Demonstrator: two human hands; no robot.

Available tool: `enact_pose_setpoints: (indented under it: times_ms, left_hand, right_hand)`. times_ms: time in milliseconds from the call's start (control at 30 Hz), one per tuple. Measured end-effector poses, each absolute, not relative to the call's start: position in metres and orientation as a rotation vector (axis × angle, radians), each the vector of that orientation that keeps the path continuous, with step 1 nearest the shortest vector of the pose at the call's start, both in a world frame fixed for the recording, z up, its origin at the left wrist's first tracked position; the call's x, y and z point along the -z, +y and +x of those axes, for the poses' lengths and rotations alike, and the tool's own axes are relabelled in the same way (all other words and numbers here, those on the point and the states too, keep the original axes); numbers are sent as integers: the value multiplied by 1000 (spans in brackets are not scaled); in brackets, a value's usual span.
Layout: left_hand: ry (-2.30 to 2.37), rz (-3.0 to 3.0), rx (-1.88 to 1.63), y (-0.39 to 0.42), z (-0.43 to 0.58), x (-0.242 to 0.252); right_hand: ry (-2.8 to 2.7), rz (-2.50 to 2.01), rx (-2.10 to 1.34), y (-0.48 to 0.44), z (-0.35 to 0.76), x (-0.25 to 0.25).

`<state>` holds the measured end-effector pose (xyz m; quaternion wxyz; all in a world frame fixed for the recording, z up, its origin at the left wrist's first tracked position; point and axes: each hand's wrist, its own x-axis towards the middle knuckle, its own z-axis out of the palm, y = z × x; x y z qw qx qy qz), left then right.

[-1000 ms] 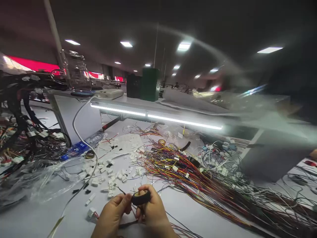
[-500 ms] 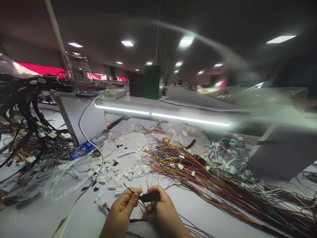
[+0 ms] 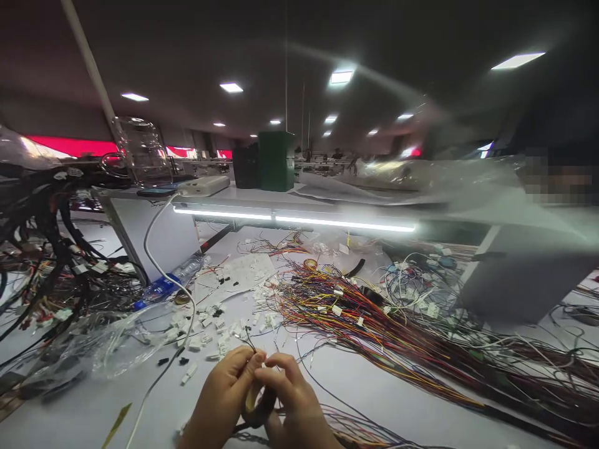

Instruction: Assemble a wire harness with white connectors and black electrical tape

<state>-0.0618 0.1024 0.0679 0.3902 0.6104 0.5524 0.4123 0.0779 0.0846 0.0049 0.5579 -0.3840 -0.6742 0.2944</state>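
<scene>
Near the table's front edge, my left hand is closed in a pinch on thin dark wires, whose tips stick out above its fingers. Close against it on the right is my right hand, its fingers bent round a roll of black tape. The roll is tilted between the two hands, and its brown core shows. Both sets of fingertips almost meet at the wires. A black-wrapped cable passes below the roll. Whether a strip of tape is on the wires is hidden by the fingers.
A thick bundle of coloured wires runs across the right side. White connectors lie scattered left of centre. A white cable hangs from the lit shelf. Plastic bags, a bottle and black harnesses are at left.
The tape roll has turned from edge-on to showing its core and moved lower, between my hands. My right fingers have come over toward the left fingertips. The view has shifted slightly.
</scene>
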Motion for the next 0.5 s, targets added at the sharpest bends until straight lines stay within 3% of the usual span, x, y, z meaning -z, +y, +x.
enact_pose_setpoints:
  times_ms: [67,133,267,367,500]
  left_hand:
    - [1410,1380,-1083,98,-59,-65]
    - [1406,1248,-1158,92,-57,-60]
    - [1321,1213,-1314,81,-56,-55]
    - [1173,1461,-1138,80,-58,-64]
    - [1085,1933,-865,95,-56,-85]
  right_hand:
    - [-1631,-883,-540,82,77,-3]
    - [-1554,-910,-602,82,83,2]
    - [-1257,-1106,-1236,90,104,12]
    - [-1310,-1196,-1569,106,108,4]
    - [-1695,-1114,-1321,119,101,-15]
